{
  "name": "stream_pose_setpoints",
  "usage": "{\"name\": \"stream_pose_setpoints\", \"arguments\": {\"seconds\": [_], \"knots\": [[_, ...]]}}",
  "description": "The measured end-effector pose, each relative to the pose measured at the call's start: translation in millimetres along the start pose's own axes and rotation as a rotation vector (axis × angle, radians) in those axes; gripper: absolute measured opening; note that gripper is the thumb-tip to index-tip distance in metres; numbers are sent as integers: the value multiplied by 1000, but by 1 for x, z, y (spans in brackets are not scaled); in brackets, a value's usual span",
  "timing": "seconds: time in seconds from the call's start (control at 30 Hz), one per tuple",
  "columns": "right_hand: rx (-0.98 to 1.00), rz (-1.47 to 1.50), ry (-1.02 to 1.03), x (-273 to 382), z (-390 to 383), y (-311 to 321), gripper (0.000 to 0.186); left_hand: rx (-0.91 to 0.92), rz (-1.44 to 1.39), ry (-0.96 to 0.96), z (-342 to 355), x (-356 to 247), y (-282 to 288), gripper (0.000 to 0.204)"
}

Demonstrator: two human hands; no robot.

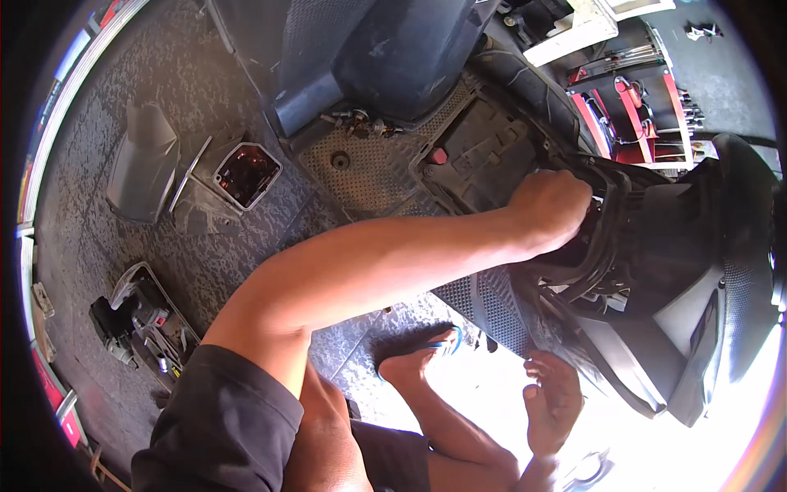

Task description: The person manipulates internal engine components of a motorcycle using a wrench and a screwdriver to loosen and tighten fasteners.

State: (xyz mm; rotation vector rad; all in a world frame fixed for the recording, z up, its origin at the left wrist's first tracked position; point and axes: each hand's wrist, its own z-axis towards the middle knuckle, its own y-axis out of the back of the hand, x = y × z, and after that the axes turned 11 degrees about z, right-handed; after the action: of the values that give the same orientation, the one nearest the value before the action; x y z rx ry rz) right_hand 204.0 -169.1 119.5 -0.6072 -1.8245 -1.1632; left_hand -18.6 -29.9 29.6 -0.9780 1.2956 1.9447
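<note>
My left arm crosses the view to a scooter with exposed black plastic (672,230); my left hand (549,205) is closed at the dark opening beside the footboard (361,176), and whatever its fingers hold is hidden. My right hand (553,402) is lower right, below the scooter's side panel (598,344), with fingers loosely bent and apart, holding nothing. A small red part (436,154) sits in the footboard's open recess. Metal fittings (361,123) lie at the upper edge of the footboard, against the dark seat body (393,57).
Loose panels (139,164) and a framed dark lens part (246,174) lie on the tiled floor at left. A tray of tools and parts (143,320) is lower left. A red tool rack (631,115) stands upper right. My sandalled foot (414,353) is below my arm.
</note>
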Motion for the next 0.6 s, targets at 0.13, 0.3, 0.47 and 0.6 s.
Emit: {"name": "stream_pose_setpoints", "arguments": {"seconds": [0.13,0.3,0.47,0.6], "knots": [[-12,-76,-62,8,-22,13,59,119,177,-57,3,12,-30,16],[-107,-33,-160,8,-39,26,58,25,156,-163,1,15,-48,15],[-105,-66,-123,7,-42,32,56,-114,349,-347,-2,18,-56,19],[-102,-57,-116,0,-40,34,55,-78,394,-398,-4,21,-52,26]]}}
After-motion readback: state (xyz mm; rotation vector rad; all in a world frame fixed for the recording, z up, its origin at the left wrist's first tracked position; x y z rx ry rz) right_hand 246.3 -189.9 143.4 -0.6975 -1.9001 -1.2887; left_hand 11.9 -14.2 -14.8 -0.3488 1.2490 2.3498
